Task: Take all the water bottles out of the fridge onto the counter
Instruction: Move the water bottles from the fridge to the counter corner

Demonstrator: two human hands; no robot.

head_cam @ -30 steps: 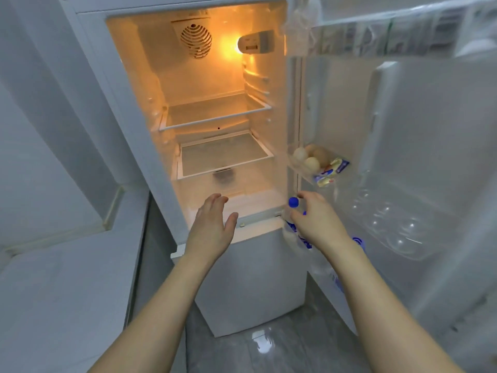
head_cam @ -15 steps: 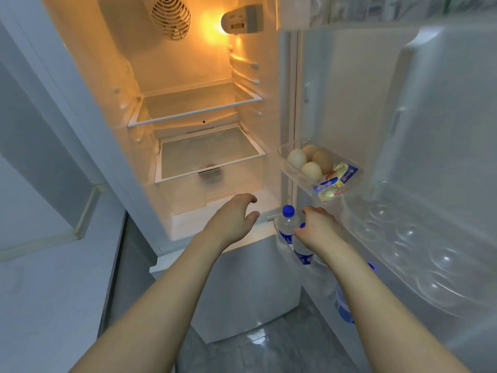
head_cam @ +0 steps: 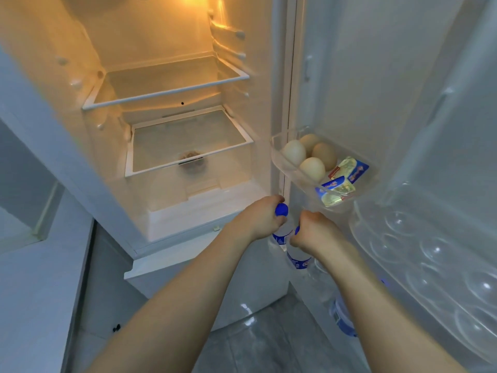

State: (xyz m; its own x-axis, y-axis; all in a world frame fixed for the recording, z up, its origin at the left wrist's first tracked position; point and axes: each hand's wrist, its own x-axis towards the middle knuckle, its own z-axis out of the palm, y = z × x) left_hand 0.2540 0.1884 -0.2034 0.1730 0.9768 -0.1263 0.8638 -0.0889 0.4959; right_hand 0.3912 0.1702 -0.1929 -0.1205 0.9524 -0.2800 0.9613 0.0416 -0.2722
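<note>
Far to the left of both hands, a pale counter point(head_cam: 24, 278) shows no bottle on the part in view, so as far as can be seen nothing has been delivered yet. Up and to the left of the hands, the lit fridge point(head_cam: 166, 146) compartment holds only bare shelves and a drawer, with no bottles visible there. The left hand point(head_cam: 262, 220) curls around the neck of the first water bottle point(head_cam: 281, 239), its blue cap showing just above the fingers. Just beside it, the right hand point(head_cam: 313, 234) is closed over the top of a second water bottle point(head_cam: 297, 261), fingers wrapped down around it. Both bottles stand in the low door rack beneath the hands, not yet clearly lifted out. Under the right forearm, a third bottle point(head_cam: 341, 316) sits further along the same rack, partly hidden. Above the right hand, a door tray point(head_cam: 279, 157) carries eggs point(head_cam: 312, 168) and butter packets point(head_cam: 336, 188). By my reckoning the task is barely begun: two bottles are gripped, and at least one more is left.
</note>
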